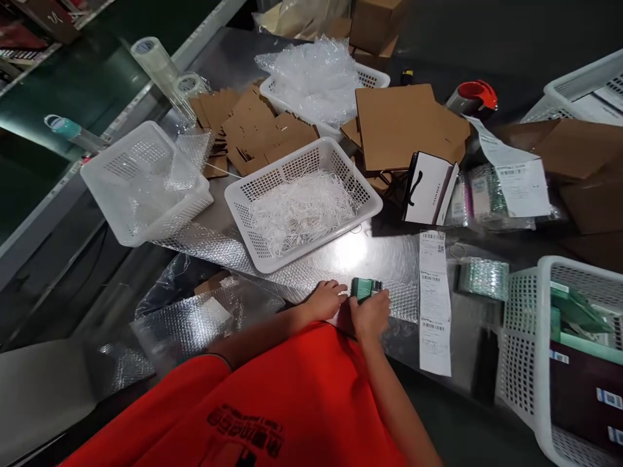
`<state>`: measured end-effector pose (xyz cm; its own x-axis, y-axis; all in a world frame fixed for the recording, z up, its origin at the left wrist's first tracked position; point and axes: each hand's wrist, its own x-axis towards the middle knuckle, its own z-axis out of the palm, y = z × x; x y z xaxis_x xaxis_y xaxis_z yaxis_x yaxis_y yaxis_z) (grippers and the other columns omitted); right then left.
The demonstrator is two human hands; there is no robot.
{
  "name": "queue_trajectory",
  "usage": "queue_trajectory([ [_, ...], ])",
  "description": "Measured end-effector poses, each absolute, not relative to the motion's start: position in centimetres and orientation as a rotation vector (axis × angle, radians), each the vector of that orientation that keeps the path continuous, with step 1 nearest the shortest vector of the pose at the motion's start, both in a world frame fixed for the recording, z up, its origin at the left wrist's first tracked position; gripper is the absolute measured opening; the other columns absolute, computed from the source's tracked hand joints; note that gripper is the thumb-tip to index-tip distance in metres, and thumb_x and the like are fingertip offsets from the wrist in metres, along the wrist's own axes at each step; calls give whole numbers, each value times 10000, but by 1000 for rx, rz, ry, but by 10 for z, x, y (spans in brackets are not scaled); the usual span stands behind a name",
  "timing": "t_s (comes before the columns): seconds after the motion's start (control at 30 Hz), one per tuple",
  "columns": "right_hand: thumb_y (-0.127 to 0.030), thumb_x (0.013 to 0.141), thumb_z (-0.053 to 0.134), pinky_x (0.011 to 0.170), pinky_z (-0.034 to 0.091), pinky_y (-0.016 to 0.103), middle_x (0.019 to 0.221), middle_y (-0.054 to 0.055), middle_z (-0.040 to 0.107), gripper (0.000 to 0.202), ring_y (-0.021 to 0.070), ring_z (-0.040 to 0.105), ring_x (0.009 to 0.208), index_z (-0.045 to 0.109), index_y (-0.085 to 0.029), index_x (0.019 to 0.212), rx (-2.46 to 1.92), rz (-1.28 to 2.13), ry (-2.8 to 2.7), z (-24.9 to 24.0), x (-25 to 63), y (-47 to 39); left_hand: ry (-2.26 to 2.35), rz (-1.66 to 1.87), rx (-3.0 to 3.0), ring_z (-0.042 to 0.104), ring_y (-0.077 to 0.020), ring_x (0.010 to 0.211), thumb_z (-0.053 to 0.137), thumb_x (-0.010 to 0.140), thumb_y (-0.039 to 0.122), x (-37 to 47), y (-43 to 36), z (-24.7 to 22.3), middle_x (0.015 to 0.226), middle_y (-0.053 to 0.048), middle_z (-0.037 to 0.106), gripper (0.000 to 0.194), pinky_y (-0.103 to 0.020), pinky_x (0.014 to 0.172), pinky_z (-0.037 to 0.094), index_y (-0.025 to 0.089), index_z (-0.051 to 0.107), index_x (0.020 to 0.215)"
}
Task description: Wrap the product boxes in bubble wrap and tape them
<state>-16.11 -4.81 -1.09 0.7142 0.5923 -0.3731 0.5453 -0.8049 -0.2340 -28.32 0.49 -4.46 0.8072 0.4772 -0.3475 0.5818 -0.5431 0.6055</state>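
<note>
At the table's near edge my right hand (370,315) is closed round a small green box (361,288) with a dark, silver-banded end, which rests over bubble wrap (399,298). Just left of the box is my left hand (327,299), its fingers bent together at a bit of white material; what they hold is too small to make out. Beyond my hands stands a white basket (270,264) of shredded paper (306,211). A strip of printed labels (435,301) lies to the right of the box.
A white basket (518,350) with green and dark boxes stands at right, beside a bubble-wrapped item (484,277). Flat cardboard (399,126), a white bag (428,188) and a red tape dispenser (479,95) lie behind. Another white bin (141,185) is at left.
</note>
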Motion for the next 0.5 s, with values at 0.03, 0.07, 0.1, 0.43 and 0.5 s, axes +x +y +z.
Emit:
queue_trajectory([
  [0.03, -385, 799, 603, 911, 512, 530, 1348, 334, 511, 914, 456, 563, 1169, 238, 44, 1519, -2798, 679, -935, -11, -161, -49, 783, -173, 2233, 478, -310, 1280, 537, 888, 155, -283, 5, -44, 1418, -81, 576, 344, -489, 1045, 421, 249, 696, 1178],
  [0.07, -392, 792, 610, 915, 509, 522, 1353, 333, 507, 932, 454, 559, 1181, 228, 41, 1524, -2786, 693, -926, -12, -160, -50, 791, -164, 2216, 480, -309, 1279, 550, 879, 154, -283, 6, -43, 1411, -76, 580, 341, -488, 1050, 422, 258, 701, 1167],
  [0.1, -406, 784, 619, 924, 504, 513, 1358, 328, 506, 953, 450, 554, 1195, 220, 35, 1529, -2770, 706, -911, -13, -159, -52, 802, -159, 2198, 484, -309, 1279, 562, 872, 157, -282, 6, -42, 1405, -73, 584, 331, -489, 1053, 424, 264, 707, 1150],
  [0.43, -434, 907, 308, 1009, 451, 465, 1123, 245, 668, 585, 335, 606, 1120, 654, -51, 1182, -2448, 723, -828, -51, -120, -83, 1188, -1, 1770, 658, -218, 1025, 581, 896, 206, -246, 7, -39, 1089, -83, 709, 195, -349, 950, 532, 179, 692, 1054],
  [0.5, -439, 889, 327, 1016, 453, 456, 1138, 235, 684, 575, 321, 617, 1120, 689, -65, 1135, -2414, 710, -790, -55, -114, -88, 1284, 17, 1575, 678, -188, 928, 627, 871, 207, -236, 6, -43, 1016, -52, 718, 183, -315, 860, 558, 182, 670, 1047],
])
